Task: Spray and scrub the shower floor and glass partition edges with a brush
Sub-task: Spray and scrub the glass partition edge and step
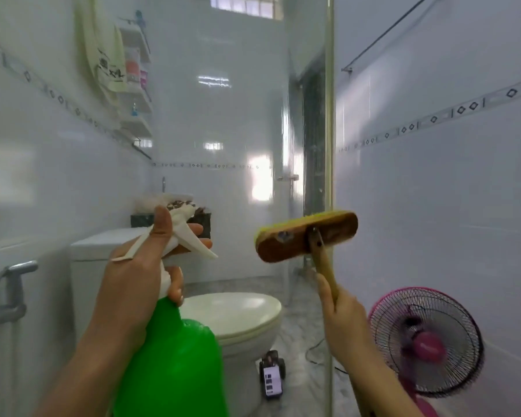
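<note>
White tiled walls, diamond-pattern border strip. Small window high on back wall, daylight glare on tiles. Toilet, lid closed. Pink fan right. Grey marbled floor. Towel, shelf rack left.

Daylight is admitted by the high window; glare is cast on the wall tiles; edges are bowed, blurred.

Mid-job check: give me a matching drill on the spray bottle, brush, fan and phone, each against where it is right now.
Things:
1 spray bottle
2 brush
3 fan
4 phone

Places:
A on the floor beside the toilet
B held up in the right hand
C low on the far right of the view
D gripped in the left hand

Pairs: 1-D, 2-B, 3-C, 4-A
</note>
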